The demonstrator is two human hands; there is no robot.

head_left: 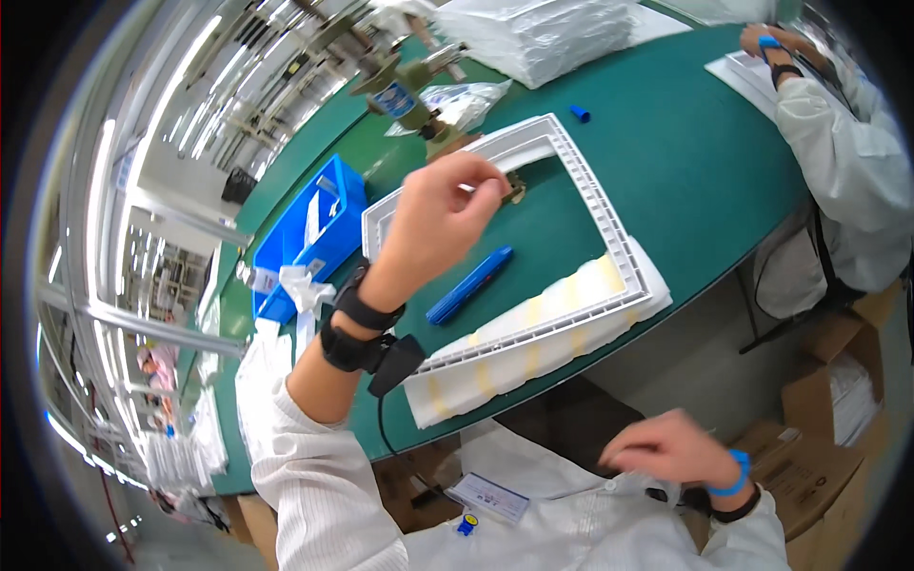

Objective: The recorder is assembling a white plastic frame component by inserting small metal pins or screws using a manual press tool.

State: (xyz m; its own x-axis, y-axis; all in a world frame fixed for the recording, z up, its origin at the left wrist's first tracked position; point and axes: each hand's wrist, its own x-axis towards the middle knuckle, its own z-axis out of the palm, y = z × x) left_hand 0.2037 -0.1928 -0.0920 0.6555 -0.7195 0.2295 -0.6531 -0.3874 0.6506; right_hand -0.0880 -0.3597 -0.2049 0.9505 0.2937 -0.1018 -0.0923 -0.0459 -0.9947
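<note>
Our hands are well apart: L hand (446,211) curled above the white frame (592,195), can't tell if gripping; R hand (674,449) half-curled off the counter (685,181), grip unclear. Frame's on counter, partly over padding sheet (552,306), w/ blue pen (469,285) inside.

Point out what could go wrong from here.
The white frame and the padded sheet under its near side lie close to the near edge of the green table; a knock might push them over it. The black cable hanging by the left wrist could snag on the frame's near corner if the left hand moves. The blue marker lies loose inside the frame and might roll.
</note>
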